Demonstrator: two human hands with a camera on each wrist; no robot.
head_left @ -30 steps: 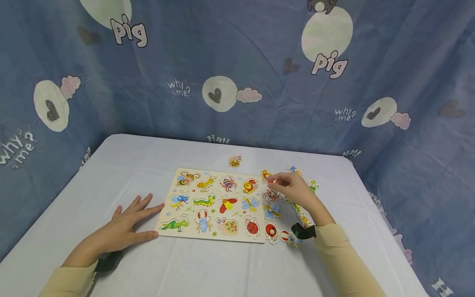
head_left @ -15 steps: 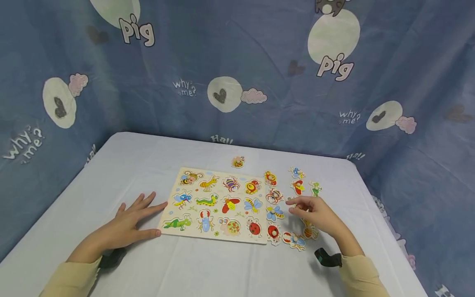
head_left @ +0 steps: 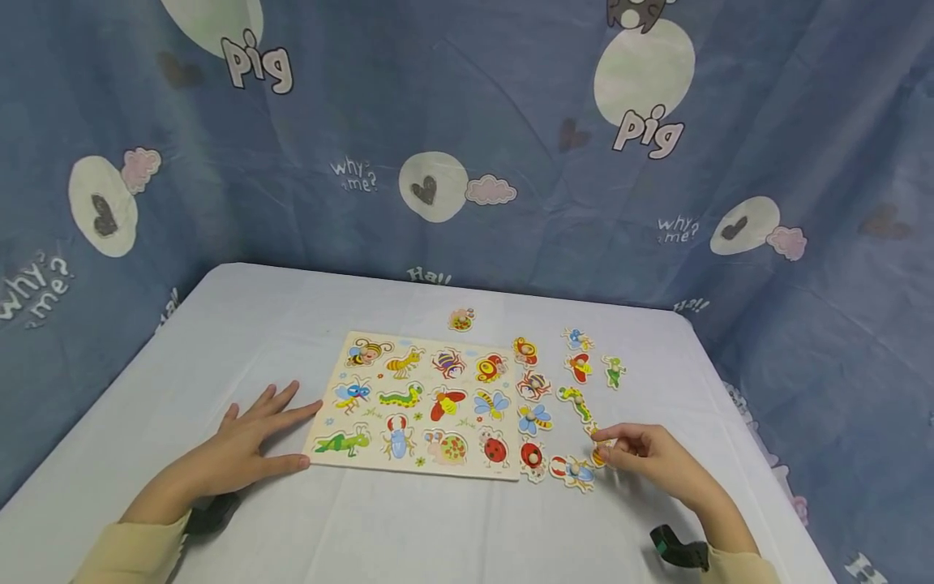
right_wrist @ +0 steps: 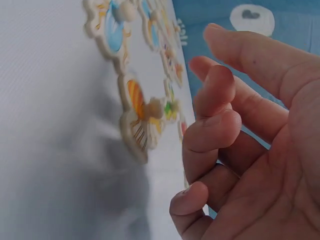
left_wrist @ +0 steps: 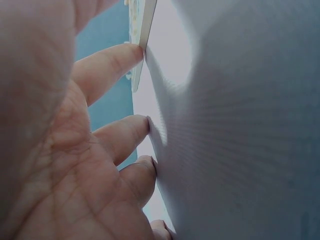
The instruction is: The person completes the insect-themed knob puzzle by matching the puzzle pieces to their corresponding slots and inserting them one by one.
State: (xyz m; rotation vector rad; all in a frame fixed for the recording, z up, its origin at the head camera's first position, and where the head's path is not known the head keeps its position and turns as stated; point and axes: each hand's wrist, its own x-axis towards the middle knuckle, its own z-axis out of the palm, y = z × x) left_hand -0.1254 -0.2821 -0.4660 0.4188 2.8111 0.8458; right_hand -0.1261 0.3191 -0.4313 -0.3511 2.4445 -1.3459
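Note:
A wooden picture board (head_left: 467,470) with insect shapes lies on the white table. My left hand (head_left: 237,450) rests flat with spread fingers, thumb and index fingertip at the board's left edge; in the left wrist view the index finger (left_wrist: 112,65) meets that edge. Over the right side of the table, my right hand (head_left: 660,462) hovers with bent fingers, thumb and index apart. Beneath its fingertips lies an orange-striped insect piece (right_wrist: 135,97) with a round wooden knob, partly hidden in the head view. The right wrist view shows a gap between the fingers and that knob.
Beside the board's right edge lie several knobbed pieces, among them a stag beetle (head_left: 576,472), a ladybird (head_left: 532,457), a caterpillar (head_left: 575,401) and a grasshopper (head_left: 614,371). A snail piece (head_left: 461,319) sits behind the board. A blue curtain (head_left: 467,105) hangs behind the table.
My right hand has moved from the upper pieces beside the board toward the front right, down to the orange-striped piece. My left hand stays at the board's edge.

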